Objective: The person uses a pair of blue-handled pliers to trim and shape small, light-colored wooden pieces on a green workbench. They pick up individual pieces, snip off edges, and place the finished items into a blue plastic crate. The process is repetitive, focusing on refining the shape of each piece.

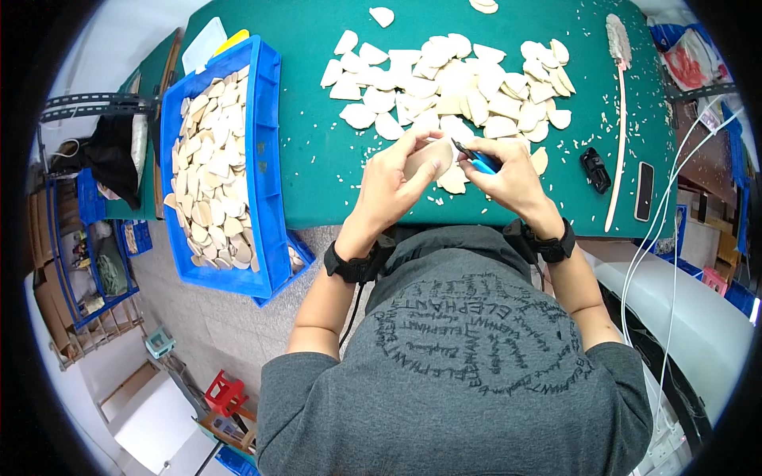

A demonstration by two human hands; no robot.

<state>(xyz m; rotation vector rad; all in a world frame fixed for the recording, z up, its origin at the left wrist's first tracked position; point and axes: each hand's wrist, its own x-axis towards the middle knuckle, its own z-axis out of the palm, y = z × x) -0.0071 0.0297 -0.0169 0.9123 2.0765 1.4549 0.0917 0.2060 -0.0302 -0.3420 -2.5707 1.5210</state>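
Note:
My left hand (386, 181) pinches a flat beige pad with a rounded edge (427, 161) between thumb and fingers, just above the near part of the green table (317, 178). My right hand (514, 176) is closed around a small blue-handled hand tool with a dark tip (482, 163), which looks like snips. Its tip points toward the pad; whether they touch I cannot tell. Beyond both hands spreads a loose heap of similar cream pads (444, 83). Small pale scraps dot the cloth around them.
At the left, a blue plastic crate (270, 151) holds many beige pads. A long-handled brush (620, 111), a black object (594, 170) and a phone (644, 191) lie on the right. White cables (659, 206) hang beside the table. A red stool (225, 393) stands at lower left.

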